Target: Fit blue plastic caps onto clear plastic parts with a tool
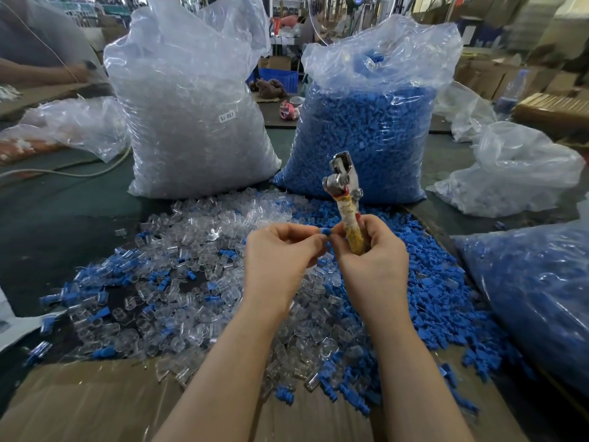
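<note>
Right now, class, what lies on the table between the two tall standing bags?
In the head view, between the bag of clear parts and the bag of blue caps, a narrow strip of green table shows, bare.

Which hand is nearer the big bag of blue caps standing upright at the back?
Right. The right hand, gripping the tool, sits just below the bag of blue caps; the left hand is farther left, toward the clear-parts bag.

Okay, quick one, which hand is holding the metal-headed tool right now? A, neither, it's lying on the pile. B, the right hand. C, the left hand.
B: the right hand grips the tool upright by its taped handle, while the left hand pinches a blue cap.
</note>
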A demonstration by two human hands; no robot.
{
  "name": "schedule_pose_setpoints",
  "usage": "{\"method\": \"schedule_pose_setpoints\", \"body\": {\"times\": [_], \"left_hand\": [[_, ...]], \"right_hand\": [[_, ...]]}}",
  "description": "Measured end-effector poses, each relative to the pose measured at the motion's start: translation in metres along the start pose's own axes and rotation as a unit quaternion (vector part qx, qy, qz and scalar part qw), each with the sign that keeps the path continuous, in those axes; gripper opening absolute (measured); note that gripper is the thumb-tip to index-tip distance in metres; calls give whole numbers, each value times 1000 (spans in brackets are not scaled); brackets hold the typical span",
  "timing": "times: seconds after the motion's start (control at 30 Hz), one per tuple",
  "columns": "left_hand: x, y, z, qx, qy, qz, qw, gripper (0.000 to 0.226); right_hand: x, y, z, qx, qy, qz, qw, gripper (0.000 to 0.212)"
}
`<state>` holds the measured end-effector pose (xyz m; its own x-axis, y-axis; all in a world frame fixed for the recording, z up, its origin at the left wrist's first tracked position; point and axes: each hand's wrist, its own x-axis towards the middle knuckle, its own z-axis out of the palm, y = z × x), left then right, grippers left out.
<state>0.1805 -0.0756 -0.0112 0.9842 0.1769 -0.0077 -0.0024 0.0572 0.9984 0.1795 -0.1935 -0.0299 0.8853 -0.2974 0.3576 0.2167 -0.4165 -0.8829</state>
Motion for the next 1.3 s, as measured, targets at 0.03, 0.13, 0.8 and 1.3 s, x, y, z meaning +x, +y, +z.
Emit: {"method": "schedule_pose_setpoints", "body": {"times": [0.03,0.13,0.8,1.3], "left_hand": [[0,0,0,5,6,5,1000,10],[2,-3,-1,14,29,23,999,9],[10,0,-19,-95,10,56,994,9],[8,-4,-14,1,11,45,999,9]], "right_hand": [[0,0,0,-4,-7,3,1000,12],[2,-2,-1,17,-41,8,999,12],[6,10,-32,-23,-330,100,938,16],[4,9,-13,59,-151,24,987,18]]}}
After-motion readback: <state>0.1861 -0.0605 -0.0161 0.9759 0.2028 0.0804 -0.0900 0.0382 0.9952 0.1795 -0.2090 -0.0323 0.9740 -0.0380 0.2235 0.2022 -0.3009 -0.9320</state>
